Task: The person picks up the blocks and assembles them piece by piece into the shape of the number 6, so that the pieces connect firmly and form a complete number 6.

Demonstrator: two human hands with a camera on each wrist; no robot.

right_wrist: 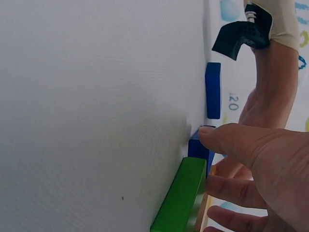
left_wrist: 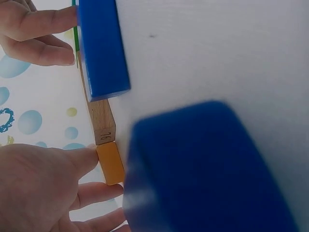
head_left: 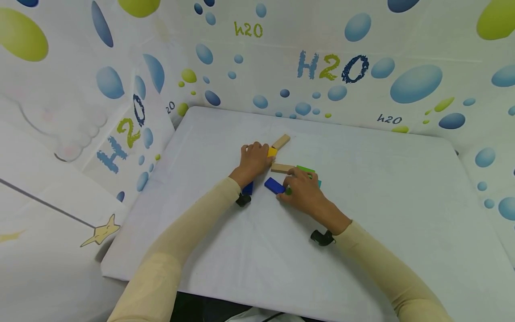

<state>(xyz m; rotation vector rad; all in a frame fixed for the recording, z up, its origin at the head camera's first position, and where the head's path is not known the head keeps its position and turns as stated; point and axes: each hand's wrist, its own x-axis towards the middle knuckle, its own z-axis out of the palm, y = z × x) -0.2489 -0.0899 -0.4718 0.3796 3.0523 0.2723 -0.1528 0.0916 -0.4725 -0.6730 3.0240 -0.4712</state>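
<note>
My left hand (head_left: 254, 160) pinches a yellow wooden block (left_wrist: 111, 163) between thumb and a finger; it lies on the white table against the end of a plain wood block (left_wrist: 102, 118). My right hand (head_left: 303, 190) holds one end of a blue block (head_left: 274, 185), its thumb on the near side in the right wrist view. Close to that hand lies a green block (right_wrist: 181, 193), partly under the palm in the head view. A second blue block (head_left: 248, 188) rests below my left wrist and looms blurred in the left wrist view.
Another plain wood block (head_left: 281, 141) slants away behind the yellow one. Beyond my right hand are a light green block (head_left: 306, 169) and a light blue block (head_left: 319, 184), mostly covered. A printed curtain (head_left: 281, 53) stands behind the table (head_left: 394, 188).
</note>
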